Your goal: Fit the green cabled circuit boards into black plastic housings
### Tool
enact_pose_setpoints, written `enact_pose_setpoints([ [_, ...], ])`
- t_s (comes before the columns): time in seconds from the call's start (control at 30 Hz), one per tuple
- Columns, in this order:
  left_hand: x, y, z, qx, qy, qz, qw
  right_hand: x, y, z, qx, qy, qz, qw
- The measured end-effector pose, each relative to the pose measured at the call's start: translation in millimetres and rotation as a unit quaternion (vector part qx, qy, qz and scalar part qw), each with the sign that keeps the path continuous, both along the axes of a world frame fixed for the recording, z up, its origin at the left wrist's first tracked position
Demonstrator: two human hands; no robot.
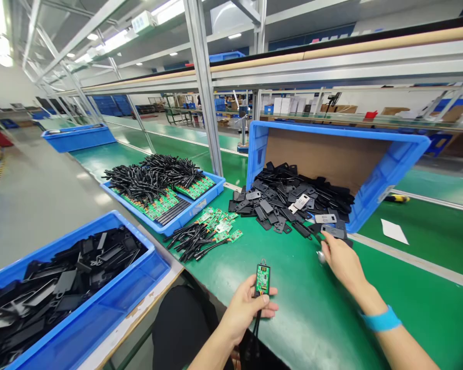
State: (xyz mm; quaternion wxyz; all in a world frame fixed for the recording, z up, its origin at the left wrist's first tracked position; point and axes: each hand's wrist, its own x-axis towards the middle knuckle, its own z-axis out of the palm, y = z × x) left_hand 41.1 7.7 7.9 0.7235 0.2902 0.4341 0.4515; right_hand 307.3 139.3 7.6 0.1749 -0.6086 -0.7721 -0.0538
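Observation:
My left hand (250,307) grips a small black plastic case with a green circuit board (263,279) in it, held face up. A two-digit display sits near the board's top, a metal loop sticks out above, and black cables hang below. At the near edge of a pile of black plastic covers (270,208), my right hand (341,262) has its fingertips closed on a black cover (333,232); the thumb side is partly hidden. Something small, shiny and blurred lies by those fingers. The pile spills from a blue bin (389,169) tipped on its side.
Loose circuit boards with black cables (204,234) lie on the green bench, beside a blue tray (185,219) of more boards. A blue crate (131,280) of black cases stands at left. White paper (394,232) and a yellow-handled tool (397,198) lie right.

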Motion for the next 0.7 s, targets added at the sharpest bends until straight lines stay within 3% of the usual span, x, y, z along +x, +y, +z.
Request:
enact_pose_setpoints([
  [0.07, 2.1, -1.4, -0.5, 0.007, 0.002, -0.001, 1.0, -18.6, -22.6, 5.4, 0.004, 0.079, 0.029, 0.996],
  [0.17, 4.8, -2.4, -1.3, 0.014, 0.004, -0.01, 1.0, -48.0, -57.4, 13.8, -0.019, 0.263, 0.08, 0.961],
  [0.23, 6.1, -2.9, -1.1, 0.018, 0.01, -0.018, 1.0, -64.0, -75.5, 17.1, -0.077, 0.372, 0.097, 0.92],
  [0.37, 8.3, -4.8, 0.6, 0.029, 0.007, -0.034, 0.999, -83.9, -96.1, 14.0, -0.225, 0.549, 0.122, 0.795],
  [0.47, 10.4, -6.7, 1.0, 0.039, -0.022, -0.038, 0.998, -91.9, -103.6, 7.4, -0.28, 0.588, 0.134, 0.747],
  [0.7, 12.1, -7.7, 3.7, 0.063, -0.052, -0.038, 0.996, -97.5, -109.3, 3.2, -0.321, 0.618, 0.144, 0.703],
])
